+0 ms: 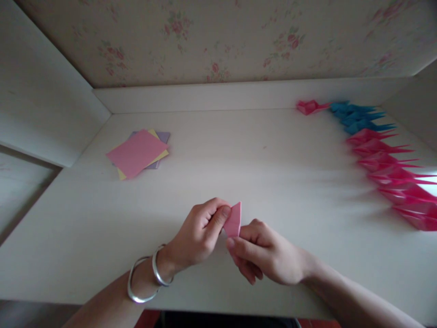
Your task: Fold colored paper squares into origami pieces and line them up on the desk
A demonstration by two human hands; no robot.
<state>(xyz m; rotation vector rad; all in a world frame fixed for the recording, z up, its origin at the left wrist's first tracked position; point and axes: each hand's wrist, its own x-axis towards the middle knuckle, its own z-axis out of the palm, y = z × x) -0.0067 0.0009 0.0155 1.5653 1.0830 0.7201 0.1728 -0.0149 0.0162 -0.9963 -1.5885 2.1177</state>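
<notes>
A small piece of folded pink paper (234,220) is held between my two hands, just above the white tabletop. My left hand (204,228) pinches its upper left side with thumb and forefinger; two silver bangles circle that wrist. The lower end of the paper lies in the grip of my right hand (264,250), whose thumb presses near the bottom corner while the other fingers curl beneath. The parts of the paper under my fingertips are hidden.
Stacked square paper sheets (138,152), pink over yellow and lilac, lie at the left. Folded pink paper figures (396,175) and blue ones (358,116) form a row along the right side. One pink figure (310,107) rests near the back ledge (205,98).
</notes>
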